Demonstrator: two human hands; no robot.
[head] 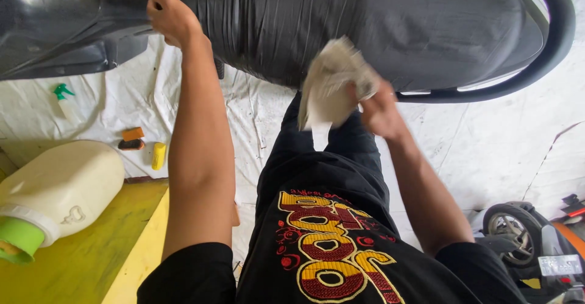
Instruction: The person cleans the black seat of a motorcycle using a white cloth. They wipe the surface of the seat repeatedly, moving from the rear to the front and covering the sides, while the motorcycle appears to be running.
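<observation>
- A cream plastic jug [64, 182] with a green cap [19, 240] lies on its side at far left, resting on a yellow platform [116, 243] that meets the white floor sheet [487, 152].
- A green-topped spray bottle [63, 97] lies on the sheet beyond the jug, below the motorcycle's dark glossy body panel [55, 24].
- An orange-and-black scrub block [131, 138] and a small yellow bottle [158, 155] sit close together on the sheet, just left of the person's left forearm.
- The left hand [170, 17] is raised to the front end of the motorcycle seat [378, 24], where seat meets body panel; its fingers curl against the black surface, and whether they grip an edge there cannot be told.
- The seat, black and creased with a glossy sheen, spans the top of the frame from the left hand to the far right.
- A pale, crumpled cloth [332, 81] is pressed against the near side of the seat at centre, its loose end hanging down over the person's black trousers.
- The right hand [378, 109] has the cloth bunched in it, fingers closed around the wad just below the seat's lower edge.
- A black grab rail [557, 42] curves around the seat's rear end at upper right.
- A small motorcycle wheel [509, 234] with its mudguard stands at lower right, well apart from the hands, at the edge of the sheet.
</observation>
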